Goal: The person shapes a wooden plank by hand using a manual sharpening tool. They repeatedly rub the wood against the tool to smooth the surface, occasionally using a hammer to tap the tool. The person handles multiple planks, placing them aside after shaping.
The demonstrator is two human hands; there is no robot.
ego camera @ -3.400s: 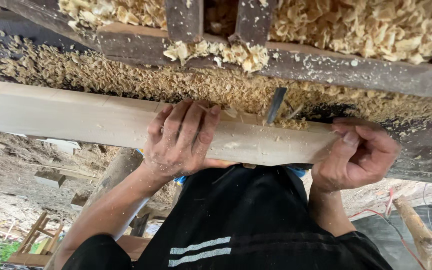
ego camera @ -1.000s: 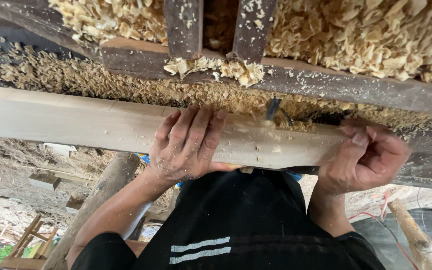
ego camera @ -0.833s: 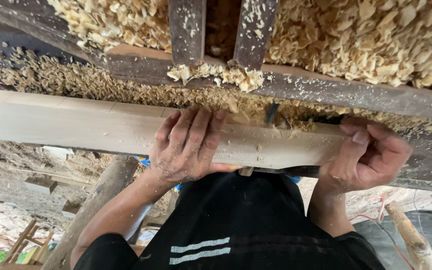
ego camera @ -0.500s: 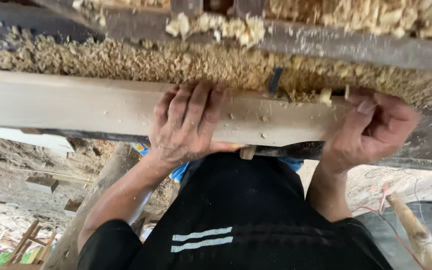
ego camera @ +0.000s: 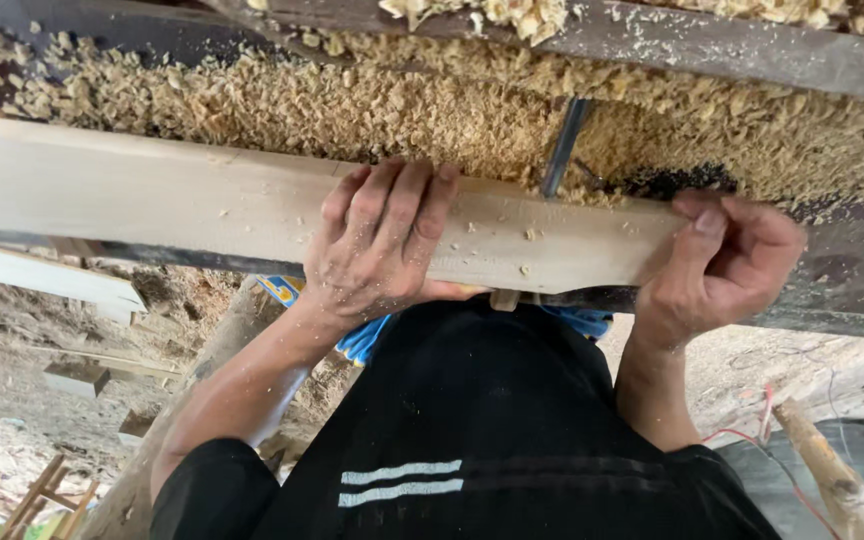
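A long pale wooden plank (ego camera: 152,200) lies across a dark workbench covered in wood shavings (ego camera: 372,100). My left hand (ego camera: 377,245) presses flat on the plank's top, fingers spread over its far edge. My right hand (ego camera: 727,265) wraps around the plank's right end, thumb on top. A grey metal blade (ego camera: 564,145) rises from the shavings just behind the plank, between my two hands. My black-clad body fills the lower middle.
A dark beam (ego camera: 652,40) with more shavings runs across the top. Below the bench are dirt ground, a round log (ego camera: 837,480) at lower right, red wires (ego camera: 752,425), scrap wood blocks (ego camera: 72,378) at left and a blue cloth (ego camera: 367,335).
The plank and both hands have slid toward the right and down in view. The blade now shows more clearly behind the plank. Both hands keep the same hold.
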